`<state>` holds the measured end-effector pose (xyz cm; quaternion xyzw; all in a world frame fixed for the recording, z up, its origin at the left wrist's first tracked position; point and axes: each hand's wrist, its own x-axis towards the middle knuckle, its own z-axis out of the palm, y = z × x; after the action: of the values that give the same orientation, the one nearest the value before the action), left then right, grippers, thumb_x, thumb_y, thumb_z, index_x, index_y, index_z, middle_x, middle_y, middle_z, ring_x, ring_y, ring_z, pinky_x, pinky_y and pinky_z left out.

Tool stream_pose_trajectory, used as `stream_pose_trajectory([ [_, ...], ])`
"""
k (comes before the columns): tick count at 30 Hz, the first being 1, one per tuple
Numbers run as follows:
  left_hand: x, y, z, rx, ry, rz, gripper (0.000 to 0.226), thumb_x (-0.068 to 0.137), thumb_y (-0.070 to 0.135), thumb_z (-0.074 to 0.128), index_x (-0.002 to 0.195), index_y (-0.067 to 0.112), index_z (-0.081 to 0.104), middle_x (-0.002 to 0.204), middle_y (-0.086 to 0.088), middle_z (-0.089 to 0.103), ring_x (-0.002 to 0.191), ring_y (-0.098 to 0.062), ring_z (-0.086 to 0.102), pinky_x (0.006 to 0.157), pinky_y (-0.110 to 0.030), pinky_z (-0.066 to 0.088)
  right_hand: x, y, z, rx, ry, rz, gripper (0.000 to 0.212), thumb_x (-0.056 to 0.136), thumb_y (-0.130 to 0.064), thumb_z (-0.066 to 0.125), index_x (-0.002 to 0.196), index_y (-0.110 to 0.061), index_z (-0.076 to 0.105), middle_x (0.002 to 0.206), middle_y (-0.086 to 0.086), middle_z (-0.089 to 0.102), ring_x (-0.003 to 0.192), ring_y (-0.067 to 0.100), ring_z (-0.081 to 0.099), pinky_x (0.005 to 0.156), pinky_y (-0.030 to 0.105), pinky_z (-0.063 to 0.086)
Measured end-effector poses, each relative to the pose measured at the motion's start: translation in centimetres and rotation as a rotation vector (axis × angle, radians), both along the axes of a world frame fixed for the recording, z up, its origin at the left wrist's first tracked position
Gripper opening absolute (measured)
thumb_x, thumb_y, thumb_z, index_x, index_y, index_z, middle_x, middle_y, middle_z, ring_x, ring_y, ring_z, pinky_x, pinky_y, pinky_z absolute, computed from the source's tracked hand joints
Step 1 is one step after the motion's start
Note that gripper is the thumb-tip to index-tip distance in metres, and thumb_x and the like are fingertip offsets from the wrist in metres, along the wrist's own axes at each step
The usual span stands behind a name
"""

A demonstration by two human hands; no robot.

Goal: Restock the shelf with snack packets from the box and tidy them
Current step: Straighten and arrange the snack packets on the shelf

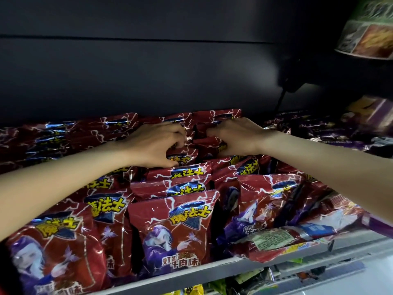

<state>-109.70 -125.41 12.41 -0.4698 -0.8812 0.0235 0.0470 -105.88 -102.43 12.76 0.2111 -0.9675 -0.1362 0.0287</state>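
Rows of red snack packets (176,228) with yellow lettering fill the shelf (212,271), standing upright front to back. Both my arms reach deep over them. My left hand (155,143) has its fingers curled down onto a red packet (180,159) in the back middle row. My right hand (236,137) grips another red packet (209,143) just to the right of it, at the rear. One red packet (276,241) lies flat on its back at the front right. The box is out of view.
Purple snack packets (331,133) fill the neighbouring section at the right. A dark back panel and the underside of the shelf above close in overhead. A printed carton (368,35) hangs at the top right. More goods show on the shelf below.
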Motion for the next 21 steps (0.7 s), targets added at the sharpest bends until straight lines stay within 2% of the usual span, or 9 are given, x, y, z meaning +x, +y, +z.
stream_pose_trajectory([
  [3, 0.0, -0.2, -0.1, 0.004, 0.012, 0.002, 0.027, 0.081, 0.044, 0.066, 0.098, 0.032, 0.049, 0.136, 0.018, 0.039, 0.126, -0.005, 0.036, 0.082, -0.023, 0.04, 1.3, 1.0, 1.1, -0.25, -0.019, 0.054, 0.045, 0.087, -0.039, 0.064, 0.127, -0.031, 0.046, 0.116, -0.009, 0.054, 0.103, 0.01, 0.048, 0.082, 0.03, 0.044],
  [5, 0.0, -0.3, -0.2, -0.001, 0.017, 0.009, 0.03, 0.081, 0.045, 0.067, 0.102, 0.031, 0.051, 0.136, 0.016, 0.039, 0.126, -0.006, 0.037, 0.083, -0.025, 0.041, 2.1, 1.8, 1.9, -0.322, -0.029, 0.174, 0.03, 0.087, -0.034, 0.066, 0.114, -0.028, 0.056, 0.103, -0.013, 0.054, 0.096, 0.006, 0.051, 0.082, 0.033, 0.049],
  [7, 0.1, -0.2, -0.1, -0.011, 0.022, 0.009, 0.033, 0.08, 0.045, 0.067, 0.106, 0.031, 0.053, 0.137, 0.015, 0.039, 0.126, -0.007, 0.037, 0.084, -0.026, 0.041, 2.5, 1.9, 2.3, -0.283, -0.159, 0.186, 0.024, 0.086, -0.032, 0.067, 0.108, -0.025, 0.062, 0.096, -0.014, 0.057, 0.085, 0.005, 0.056, 0.075, 0.033, 0.051],
  [8, 0.2, -0.1, 0.0, -0.02, 0.025, 0.008, 0.034, 0.08, 0.046, 0.067, 0.107, 0.032, 0.053, 0.137, 0.015, 0.038, 0.126, -0.007, 0.036, 0.085, -0.027, 0.041, 2.5, 1.8, 2.4, -0.242, -0.224, 0.162, 0.027, 0.086, -0.031, 0.068, 0.111, -0.023, 0.062, 0.1, -0.012, 0.06, 0.086, 0.006, 0.058, 0.077, 0.032, 0.051],
  [11, 0.9, -0.1, 0.4, -0.042, 0.026, 0.008, 0.044, 0.078, 0.05, 0.066, 0.117, 0.039, 0.048, 0.138, 0.017, 0.035, 0.127, -0.006, 0.033, 0.088, -0.027, 0.039, 2.2, 1.3, 2.2, -0.151, -0.341, 0.094, 0.042, 0.085, -0.029, 0.07, 0.124, -0.022, 0.058, 0.12, -0.006, 0.062, 0.104, 0.011, 0.059, 0.087, 0.027, 0.047],
  [15, 1.9, -0.1, 0.7, -0.036, 0.024, -0.035, 0.06, 0.077, 0.054, 0.066, 0.13, 0.043, 0.039, 0.141, 0.019, 0.03, 0.13, -0.005, 0.03, 0.096, -0.026, 0.036, 1.7, 0.2, 1.8, -0.085, -0.477, -0.029, 0.055, 0.087, -0.027, 0.067, 0.137, -0.02, 0.046, 0.127, -0.005, 0.054, 0.118, 0.018, 0.052, 0.088, 0.016, 0.043],
  [17, 2.3, 0.0, 0.7, -0.04, 0.026, -0.059, 0.063, 0.078, 0.057, 0.064, 0.133, 0.044, 0.037, 0.142, 0.019, 0.029, 0.13, -0.004, 0.028, 0.102, -0.026, 0.034, 1.4, -0.6, 1.0, -0.037, -0.55, -0.061, 0.052, 0.088, -0.023, 0.065, 0.137, -0.015, 0.047, 0.131, 0.002, 0.054, 0.119, 0.023, 0.053, 0.099, 0.027, 0.043],
  [19, 2.5, -0.1, 0.6, -0.051, 0.02, -0.068, 0.063, 0.079, 0.058, 0.063, 0.134, 0.044, 0.036, 0.142, 0.019, 0.029, 0.129, -0.004, 0.027, 0.105, -0.027, 0.033, 1.1, -0.9, 0.5, 0.038, -0.489, -0.011, 0.041, 0.088, -0.034, 0.065, 0.124, -0.017, 0.056, 0.115, 0.001, 0.062, 0.104, 0.021, 0.059, 0.089, 0.032, 0.049],
  [21, 2.5, -0.2, 0.7, -0.05, 0.018, -0.077, 0.062, 0.079, 0.057, 0.062, 0.134, 0.043, 0.036, 0.142, 0.019, 0.029, 0.129, -0.004, 0.027, 0.105, -0.028, 0.034, 1.3, -0.8, 0.8, 0.136, -0.26, 0.057, 0.043, 0.085, -0.054, 0.061, 0.112, -0.02, 0.06, 0.099, -0.001, 0.063, 0.089, 0.019, 0.059, 0.07, 0.028, 0.047],
])
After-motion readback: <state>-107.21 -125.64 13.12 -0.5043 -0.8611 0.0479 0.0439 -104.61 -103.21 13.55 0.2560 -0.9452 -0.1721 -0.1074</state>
